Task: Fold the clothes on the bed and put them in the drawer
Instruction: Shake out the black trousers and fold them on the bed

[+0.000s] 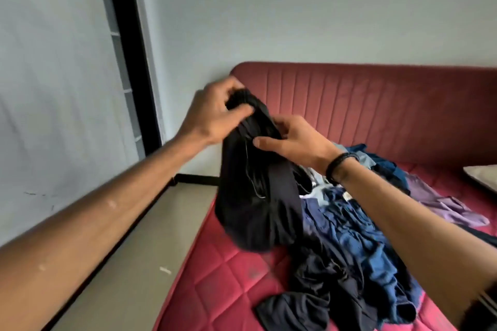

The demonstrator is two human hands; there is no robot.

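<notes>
A black garment (255,196) hangs bunched above the left edge of the red quilted mattress (223,277). My left hand (212,113) grips its top end, fingers curled round the fabric. My right hand (293,140), with a black band on the wrist, pinches the cloth a little lower and to the right. Under and beside the garment lies a heap of clothes (357,244) in dark blue, bright blue and black. A lilac garment (441,204) lies spread at the heap's right. No drawer is in view.
A padded red headboard (376,105) runs along the pale wall behind the bed. A pillow corner (484,177) shows at the right edge. Beige floor (134,263) lies left of the bed, with a black door frame (131,54) in the left wall.
</notes>
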